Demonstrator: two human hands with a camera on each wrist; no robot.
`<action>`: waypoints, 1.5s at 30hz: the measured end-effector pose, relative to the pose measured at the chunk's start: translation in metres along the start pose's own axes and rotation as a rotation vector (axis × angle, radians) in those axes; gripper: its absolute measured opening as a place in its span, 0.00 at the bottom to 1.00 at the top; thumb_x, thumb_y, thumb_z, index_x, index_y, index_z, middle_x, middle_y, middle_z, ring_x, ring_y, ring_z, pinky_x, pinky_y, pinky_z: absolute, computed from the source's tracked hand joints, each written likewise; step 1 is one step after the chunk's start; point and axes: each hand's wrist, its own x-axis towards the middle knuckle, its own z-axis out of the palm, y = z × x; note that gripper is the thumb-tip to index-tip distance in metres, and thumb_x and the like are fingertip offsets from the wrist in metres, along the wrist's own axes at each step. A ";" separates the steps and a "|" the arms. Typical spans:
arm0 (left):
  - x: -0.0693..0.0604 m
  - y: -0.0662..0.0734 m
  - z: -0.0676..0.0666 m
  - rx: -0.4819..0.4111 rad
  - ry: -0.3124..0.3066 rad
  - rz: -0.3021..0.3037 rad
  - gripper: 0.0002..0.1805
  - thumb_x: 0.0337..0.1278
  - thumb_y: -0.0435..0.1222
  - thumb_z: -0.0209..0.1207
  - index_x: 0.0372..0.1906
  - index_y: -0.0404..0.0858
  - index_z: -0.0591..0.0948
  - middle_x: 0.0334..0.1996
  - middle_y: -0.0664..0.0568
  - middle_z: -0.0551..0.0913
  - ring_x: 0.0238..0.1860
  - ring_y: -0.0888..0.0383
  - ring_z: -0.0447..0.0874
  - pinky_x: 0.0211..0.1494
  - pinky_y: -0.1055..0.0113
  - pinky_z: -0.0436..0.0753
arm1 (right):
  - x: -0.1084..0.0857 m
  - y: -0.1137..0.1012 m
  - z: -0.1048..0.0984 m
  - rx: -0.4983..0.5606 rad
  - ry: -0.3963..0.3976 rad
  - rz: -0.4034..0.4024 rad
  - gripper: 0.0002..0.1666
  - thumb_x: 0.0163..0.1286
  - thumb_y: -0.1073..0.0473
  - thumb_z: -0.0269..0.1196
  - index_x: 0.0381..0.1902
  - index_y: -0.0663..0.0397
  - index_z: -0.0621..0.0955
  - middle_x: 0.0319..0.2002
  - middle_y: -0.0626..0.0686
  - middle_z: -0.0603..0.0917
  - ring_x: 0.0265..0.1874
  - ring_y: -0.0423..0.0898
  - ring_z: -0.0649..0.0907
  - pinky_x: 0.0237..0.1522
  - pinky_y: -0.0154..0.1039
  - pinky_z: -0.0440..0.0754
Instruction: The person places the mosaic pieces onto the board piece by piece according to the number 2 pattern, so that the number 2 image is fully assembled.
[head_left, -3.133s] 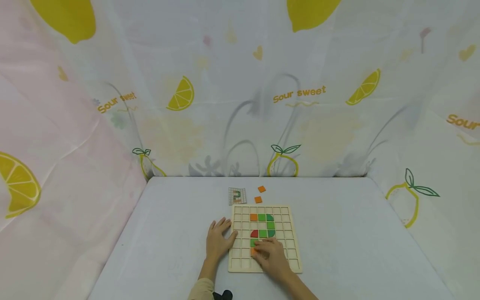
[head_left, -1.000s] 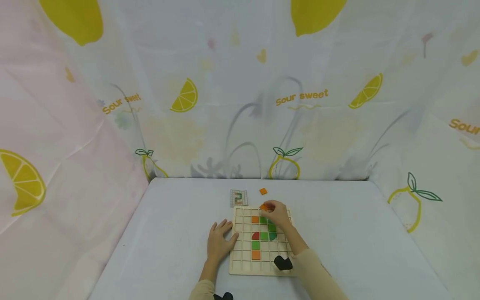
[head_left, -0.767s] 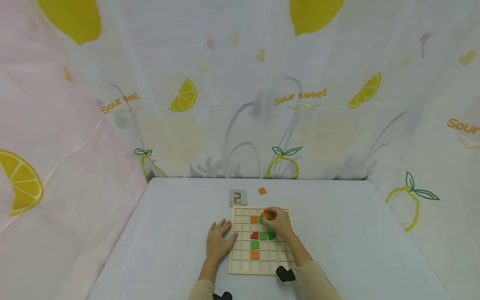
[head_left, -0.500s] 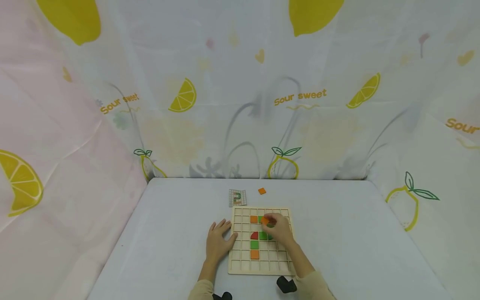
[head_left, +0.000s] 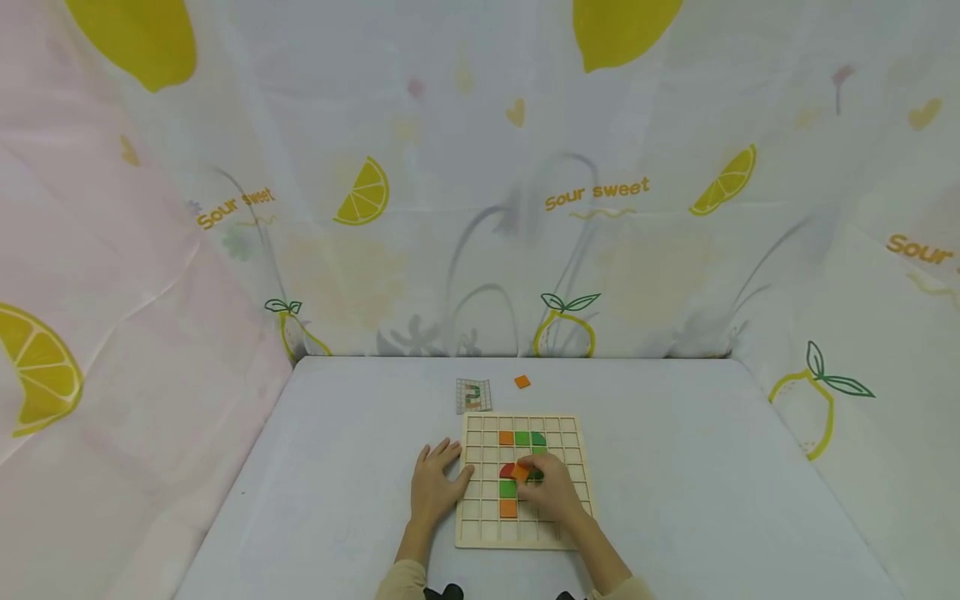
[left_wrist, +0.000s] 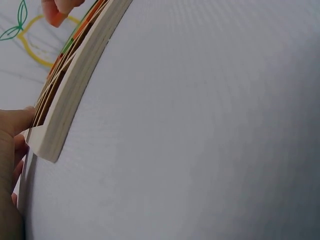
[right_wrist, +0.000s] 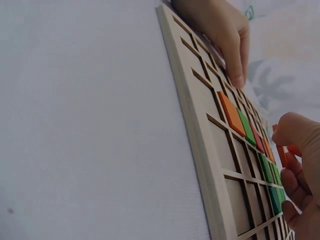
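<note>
Between the thumb and fingers of my right hand [head_left: 553, 493] is an orange square tile [head_left: 521, 473], held over the middle of the wooden grid board [head_left: 480, 534]. The right wrist view shows this orange tile [right_wrist: 281, 150] pinched above the board's cells. My left hand [head_left: 435, 485] lies along the board's left side, its thumb touching the edge. Set in the cells are a red rounded tile [head_left: 507, 471], a green tile [head_left: 507, 489], an orange tile [head_left: 508, 508] and several others in a bent row. My right hand covers part of the pattern.
Behind the board lies a small pattern card [head_left: 473, 396] printed with a coloured figure. A loose orange tile [head_left: 522, 382] is on the white table [head_left: 675, 467] to the card's right. A curtain printed with lemons [head_left: 363, 192] hangs around the table.
My right hand left the front orange tile, picked up one of two loose orange tiles behind the board, and carried it back over the board's middle. The left hand stays put.
</note>
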 end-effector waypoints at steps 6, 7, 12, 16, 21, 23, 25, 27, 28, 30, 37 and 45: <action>0.000 0.000 0.000 0.003 0.002 0.001 0.21 0.41 0.38 0.68 0.43 0.30 0.84 0.44 0.43 0.85 0.53 0.44 0.80 0.66 0.46 0.66 | -0.011 -0.001 0.005 -0.045 -0.044 -0.017 0.15 0.47 0.67 0.67 0.36 0.63 0.84 0.34 0.51 0.85 0.36 0.47 0.81 0.40 0.38 0.82; 0.000 0.000 0.000 0.002 0.002 0.001 0.21 0.41 0.38 0.68 0.43 0.30 0.84 0.44 0.42 0.85 0.53 0.44 0.80 0.66 0.46 0.66 | -0.013 -0.002 0.006 -0.050 -0.052 -0.014 0.15 0.48 0.67 0.67 0.37 0.62 0.84 0.34 0.50 0.85 0.36 0.46 0.81 0.41 0.38 0.82; 0.000 0.000 0.000 0.001 0.001 0.003 0.21 0.41 0.37 0.68 0.43 0.30 0.84 0.44 0.42 0.85 0.53 0.44 0.80 0.66 0.46 0.66 | -0.019 -0.007 0.008 -0.051 -0.064 -0.017 0.14 0.47 0.66 0.67 0.36 0.61 0.84 0.34 0.50 0.85 0.37 0.46 0.81 0.42 0.41 0.82; 0.000 0.001 0.000 -0.002 0.000 0.000 0.21 0.41 0.37 0.68 0.43 0.30 0.84 0.44 0.42 0.85 0.53 0.44 0.80 0.66 0.46 0.66 | -0.023 -0.011 0.010 -0.079 -0.069 -0.017 0.13 0.47 0.66 0.67 0.35 0.59 0.84 0.33 0.48 0.85 0.37 0.45 0.80 0.43 0.43 0.80; 0.000 0.000 0.000 -0.004 0.001 0.000 0.21 0.40 0.37 0.68 0.43 0.30 0.84 0.44 0.42 0.85 0.53 0.43 0.80 0.66 0.46 0.66 | -0.027 -0.015 0.012 -0.088 -0.079 0.023 0.13 0.47 0.64 0.67 0.35 0.56 0.84 0.33 0.46 0.83 0.37 0.43 0.78 0.43 0.44 0.76; 0.000 -0.001 0.001 -0.002 0.003 0.001 0.21 0.40 0.37 0.68 0.42 0.30 0.84 0.44 0.42 0.85 0.52 0.43 0.80 0.65 0.45 0.67 | -0.027 -0.016 0.013 -0.087 -0.073 0.027 0.13 0.47 0.64 0.67 0.35 0.56 0.84 0.33 0.46 0.83 0.37 0.43 0.77 0.42 0.43 0.76; 0.001 -0.002 0.002 -0.001 0.008 0.003 0.21 0.40 0.37 0.68 0.42 0.30 0.84 0.43 0.42 0.85 0.52 0.43 0.80 0.65 0.45 0.67 | -0.028 -0.017 0.013 -0.086 -0.067 0.027 0.14 0.46 0.64 0.67 0.35 0.56 0.84 0.33 0.46 0.82 0.37 0.43 0.77 0.42 0.42 0.76; 0.001 -0.002 0.003 0.003 0.016 0.007 0.21 0.40 0.37 0.68 0.42 0.30 0.84 0.43 0.43 0.85 0.52 0.44 0.80 0.65 0.45 0.67 | -0.028 -0.017 0.013 -0.085 -0.061 0.026 0.14 0.46 0.64 0.67 0.35 0.56 0.84 0.33 0.45 0.82 0.37 0.43 0.77 0.41 0.41 0.75; 0.001 -0.003 0.003 0.005 0.019 0.010 0.21 0.39 0.37 0.69 0.42 0.30 0.84 0.43 0.43 0.85 0.52 0.44 0.80 0.65 0.45 0.67 | -0.029 -0.017 0.013 -0.083 -0.057 0.026 0.14 0.46 0.64 0.67 0.35 0.56 0.84 0.33 0.45 0.82 0.37 0.43 0.77 0.41 0.41 0.75; 0.001 -0.003 0.004 0.011 0.029 0.016 0.20 0.38 0.37 0.69 0.42 0.31 0.84 0.43 0.43 0.86 0.51 0.44 0.81 0.64 0.45 0.67 | -0.029 -0.017 0.013 -0.081 -0.052 0.025 0.13 0.46 0.64 0.67 0.34 0.56 0.84 0.33 0.45 0.82 0.37 0.43 0.77 0.41 0.41 0.75; 0.000 -0.003 0.003 0.006 0.011 -0.007 0.20 0.39 0.38 0.69 0.42 0.32 0.85 0.44 0.43 0.85 0.52 0.44 0.80 0.65 0.45 0.67 | -0.030 -0.015 0.014 -0.097 -0.054 0.019 0.13 0.46 0.64 0.68 0.34 0.55 0.84 0.34 0.45 0.83 0.37 0.43 0.77 0.41 0.43 0.74; 0.000 -0.003 0.002 -0.005 -0.001 -0.012 0.20 0.41 0.38 0.68 0.42 0.32 0.84 0.44 0.43 0.85 0.53 0.44 0.80 0.66 0.46 0.66 | -0.036 -0.014 0.017 -0.132 0.009 -0.104 0.12 0.42 0.66 0.70 0.30 0.55 0.85 0.33 0.44 0.83 0.36 0.42 0.77 0.40 0.43 0.76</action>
